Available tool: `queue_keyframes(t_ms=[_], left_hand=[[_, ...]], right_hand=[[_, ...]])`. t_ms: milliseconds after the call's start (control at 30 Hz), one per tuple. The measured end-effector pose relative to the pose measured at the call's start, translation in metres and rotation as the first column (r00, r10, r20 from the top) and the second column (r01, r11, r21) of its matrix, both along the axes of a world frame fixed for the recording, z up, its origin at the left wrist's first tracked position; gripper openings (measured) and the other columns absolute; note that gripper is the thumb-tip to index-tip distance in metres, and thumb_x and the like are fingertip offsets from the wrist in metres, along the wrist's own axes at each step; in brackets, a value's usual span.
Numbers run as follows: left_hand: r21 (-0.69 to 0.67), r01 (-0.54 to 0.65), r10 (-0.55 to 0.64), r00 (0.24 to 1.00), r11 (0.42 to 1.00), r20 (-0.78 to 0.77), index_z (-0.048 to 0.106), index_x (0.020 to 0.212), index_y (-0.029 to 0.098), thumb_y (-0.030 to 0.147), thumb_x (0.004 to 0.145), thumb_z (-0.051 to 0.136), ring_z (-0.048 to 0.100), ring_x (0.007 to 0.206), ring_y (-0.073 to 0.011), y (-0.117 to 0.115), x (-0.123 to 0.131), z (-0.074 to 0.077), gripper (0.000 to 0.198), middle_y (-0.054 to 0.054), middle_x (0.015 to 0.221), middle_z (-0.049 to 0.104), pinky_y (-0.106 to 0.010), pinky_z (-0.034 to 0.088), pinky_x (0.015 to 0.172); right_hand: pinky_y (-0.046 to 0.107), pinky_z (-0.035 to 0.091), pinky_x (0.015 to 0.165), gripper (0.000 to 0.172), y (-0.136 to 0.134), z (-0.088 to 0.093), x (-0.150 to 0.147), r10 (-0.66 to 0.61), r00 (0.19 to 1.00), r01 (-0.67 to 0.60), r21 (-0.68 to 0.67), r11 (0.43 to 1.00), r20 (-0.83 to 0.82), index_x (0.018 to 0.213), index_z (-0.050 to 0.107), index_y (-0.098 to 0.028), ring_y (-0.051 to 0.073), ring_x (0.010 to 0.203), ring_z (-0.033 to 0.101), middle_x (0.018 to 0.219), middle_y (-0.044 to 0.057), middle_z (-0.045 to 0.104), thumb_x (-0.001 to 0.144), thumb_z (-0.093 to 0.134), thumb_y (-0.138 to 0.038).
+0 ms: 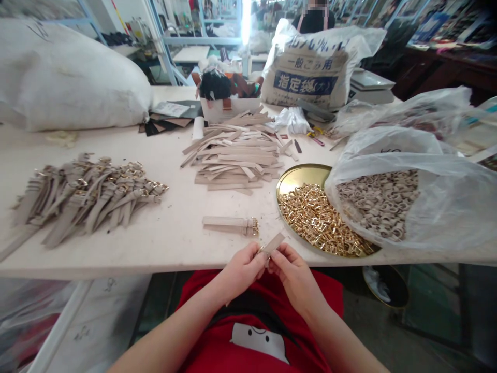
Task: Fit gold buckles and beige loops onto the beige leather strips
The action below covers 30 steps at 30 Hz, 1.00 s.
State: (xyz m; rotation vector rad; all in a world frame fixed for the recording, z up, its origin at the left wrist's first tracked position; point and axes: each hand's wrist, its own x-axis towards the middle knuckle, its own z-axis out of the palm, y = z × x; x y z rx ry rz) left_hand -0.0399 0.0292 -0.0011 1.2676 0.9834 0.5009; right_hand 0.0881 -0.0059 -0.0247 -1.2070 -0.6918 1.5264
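Note:
Between my two hands, just over the table's front edge, is a beige strap (pixel 275 242) with a bit of gold metal, likely a buckle, partly hidden by the fingers. My left hand (pixel 247 265) pinches it from the left. My right hand (pixel 289 263) grips it from the right, fingers curled. Just beyond my left hand lies a small stack of straps with gold buckles (pixel 229 225). To the right, a round gold tray (pixel 298 175) bears a heap of loose gold buckles (pixel 318 220).
A pile of plain straps (pixel 236 155) lies mid-table, with buckled straps (pixel 93 194) heaped at left. A clear plastic bag (pixel 446 202) of small beige loops (pixel 382 199) overlaps the tray. White sacks (pixel 77 77) and a box (pixel 229 106) stand behind; a person (pixel 315 18) is beyond.

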Motion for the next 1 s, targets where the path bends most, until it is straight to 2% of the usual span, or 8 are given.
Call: queue_keyframes(t_ms=[100, 200, 267, 433, 633, 733, 867, 1000], left_hand=[[-0.004, -0.046, 0.046, 0.999, 0.999, -0.025, 0.04, 0.069, 0.018, 0.037, 0.083, 0.039, 0.032, 0.044, -0.0065, -0.005, 0.002, -0.007, 0.024, 0.008, 0.048, 0.037, -0.019, 0.028, 0.046], [0.025, -0.095, 0.097, 0.992, 0.995, -0.078, 0.039, 0.068, 0.018, 0.037, 0.082, 0.041, 0.032, 0.046, -0.0068, -0.013, 0.002, -0.013, 0.024, 0.008, 0.05, 0.037, -0.019, 0.028, 0.046], [0.036, -0.09, 0.093, 0.99, 0.995, -0.103, 0.039, 0.068, 0.018, 0.039, 0.082, 0.04, 0.033, 0.046, -0.0069, -0.017, 0.001, -0.014, 0.025, 0.008, 0.051, 0.038, -0.019, 0.028, 0.046], [0.043, -0.003, 0.009, 0.992, 0.999, -0.124, 0.042, 0.068, 0.018, 0.039, 0.083, 0.039, 0.034, 0.047, -0.0074, -0.026, -0.003, -0.003, 0.027, 0.006, 0.051, 0.04, -0.02, 0.029, 0.046], [0.078, -0.015, 0.034, 0.971, 0.997, -0.236, 0.039, 0.061, 0.019, 0.036, 0.082, 0.037, 0.036, 0.047, -0.0082, -0.031, -0.001, 0.002, 0.027, 0.006, 0.05, 0.04, -0.021, 0.029, 0.047], [0.099, 0.032, -0.006, 0.966, 0.995, -0.258, 0.04, 0.061, 0.018, 0.038, 0.081, 0.039, 0.037, 0.048, -0.0084, -0.033, -0.002, 0.002, 0.028, 0.006, 0.05, 0.042, -0.021, 0.029, 0.047], [0.025, 0.056, -0.05, 0.98, 0.998, -0.193, 0.042, 0.065, 0.018, 0.046, 0.079, 0.044, 0.034, 0.044, -0.0071, -0.035, -0.006, -0.002, 0.032, 0.007, 0.046, 0.042, -0.02, 0.027, 0.044], [-0.043, 0.012, -0.019, 0.987, 0.999, -0.162, 0.038, 0.063, 0.019, 0.05, 0.075, 0.048, 0.028, 0.038, -0.0057, -0.03, -0.008, -0.011, 0.035, 0.009, 0.041, 0.035, -0.018, 0.022, 0.04]], right_hand=[[0.025, 0.041, 0.06, 0.019, -0.004, 0.001, 0.0, -0.003, 0.985, -0.005, 0.046, 0.999, 0.17, 0.078, 0.054, -0.017, 0.011, 0.063, 0.047, 0.07, -0.001, 0.054, 0.078, 0.055, -0.036], [0.026, 0.04, 0.062, 0.014, -0.008, 0.003, 0.002, -0.08, 0.875, -0.001, 0.167, 0.986, 0.477, 0.072, 0.054, -0.019, 0.013, 0.064, 0.048, 0.069, 0.0, 0.056, 0.075, 0.057, -0.032], [0.027, 0.039, 0.062, 0.012, -0.009, 0.003, 0.005, -0.075, 0.836, -0.033, 0.186, 0.982, 0.543, 0.073, 0.055, -0.019, 0.014, 0.064, 0.048, 0.069, 0.0, 0.057, 0.074, 0.059, -0.031], [0.026, 0.039, 0.058, 0.014, -0.013, 0.001, 0.01, 0.172, 0.948, -0.187, 0.028, 0.982, 0.269, 0.074, 0.054, -0.018, 0.012, 0.057, 0.045, 0.061, -0.003, 0.052, 0.077, 0.053, -0.032], [0.028, 0.039, 0.068, 0.009, -0.024, -0.001, 0.012, 0.038, 0.842, -0.166, 0.191, 0.968, 0.538, 0.076, 0.056, -0.019, 0.016, 0.071, 0.05, 0.074, 0.001, 0.058, 0.075, 0.057, -0.028], [0.026, 0.039, 0.065, 0.012, -0.023, -0.001, 0.016, 0.136, 0.892, -0.216, 0.142, 0.966, 0.431, 0.07, 0.054, -0.019, 0.014, 0.067, 0.049, 0.069, -0.001, 0.056, 0.076, 0.055, -0.028], [0.024, 0.037, 0.059, 0.018, -0.018, -0.002, 0.016, 0.241, 0.939, -0.266, 0.075, 0.961, 0.244, 0.064, 0.05, -0.018, 0.011, 0.059, 0.045, 0.061, -0.003, 0.051, 0.076, 0.055, -0.03], [0.024, 0.037, 0.058, 0.015, -0.022, 0.003, 0.012, 0.164, 0.93, -0.208, 0.105, 0.972, 0.328, 0.067, 0.051, -0.019, 0.012, 0.06, 0.046, 0.062, -0.003, 0.052, 0.075, 0.057, -0.029]])
